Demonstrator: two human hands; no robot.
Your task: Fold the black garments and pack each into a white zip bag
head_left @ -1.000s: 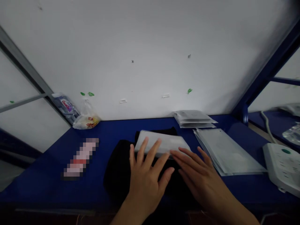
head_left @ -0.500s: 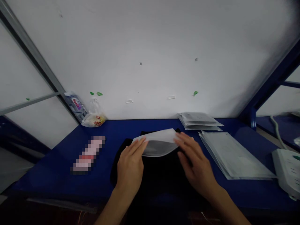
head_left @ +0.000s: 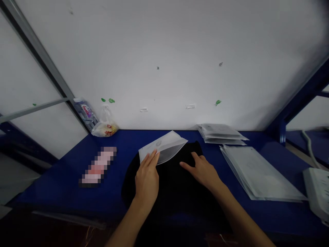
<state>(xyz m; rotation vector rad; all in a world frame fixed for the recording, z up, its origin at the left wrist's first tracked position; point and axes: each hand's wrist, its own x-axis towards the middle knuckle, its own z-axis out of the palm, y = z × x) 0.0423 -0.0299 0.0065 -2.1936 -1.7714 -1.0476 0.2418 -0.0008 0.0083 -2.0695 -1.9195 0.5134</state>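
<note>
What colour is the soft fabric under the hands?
Black fabric, shown best in the head view.

A mosaic blur covers the pink-and-red object (head_left: 98,166) on the table (head_left: 51,185), so what it is can't be told. The left hand (head_left: 147,181) hides the lower end of the frosted plastic bag (head_left: 161,147), and the black cloth (head_left: 169,185) sinks into shadow (its folds and lower edge are lost there). The right edge cuts off the white power strip (head_left: 317,192), and the plastic bottle's (head_left: 86,112) label is too small to read.
</note>
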